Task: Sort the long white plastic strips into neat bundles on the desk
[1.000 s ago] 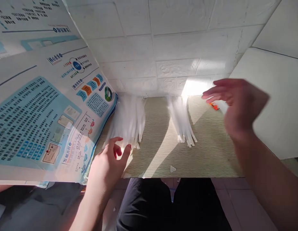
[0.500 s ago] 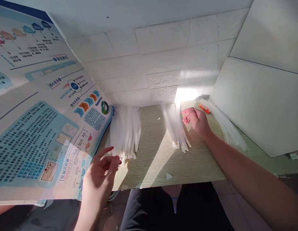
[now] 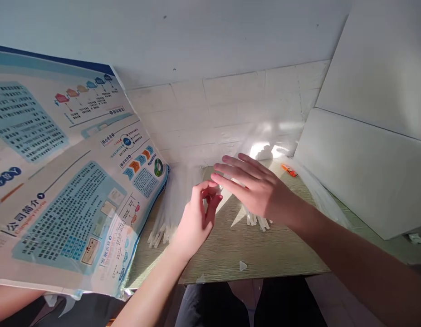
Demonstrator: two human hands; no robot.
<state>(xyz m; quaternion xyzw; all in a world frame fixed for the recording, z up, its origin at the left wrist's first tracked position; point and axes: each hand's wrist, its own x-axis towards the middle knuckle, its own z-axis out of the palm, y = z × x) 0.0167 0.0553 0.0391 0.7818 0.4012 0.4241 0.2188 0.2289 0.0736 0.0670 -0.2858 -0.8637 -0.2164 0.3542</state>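
My left hand (image 3: pixel 200 218) is raised over the middle of the table, thumb and fingertips curled into a pinch. Whatever it pinches is too small to make out. My right hand (image 3: pixel 254 186) is held flat, its stretched fingers reaching over to the left fingertips and partly covering them. Below the right hand the near ends of a bundle of translucent white plastic strips (image 3: pixel 260 222) stick out. A second bundle of such strips (image 3: pixel 166 222) lies left of my left hand. Farther right, a third bundle of thin strips (image 3: pixel 321 193) lies along a white panel.
A small orange object (image 3: pixel 289 170) lies by the right-hand strips. A large printed poster board (image 3: pixel 77 204) stands on the left, and white panels (image 3: pixel 363 168) lean on the right. A white scrap (image 3: pixel 243 265) is near the table's front edge (image 3: pixel 224 278). Another person's arm (image 3: pixel 13 302) shows lower left.
My left hand has moved right and up, closing into a pinch. My right hand has come left to meet it, its fingers now stretched out. The camera view has tilted up.
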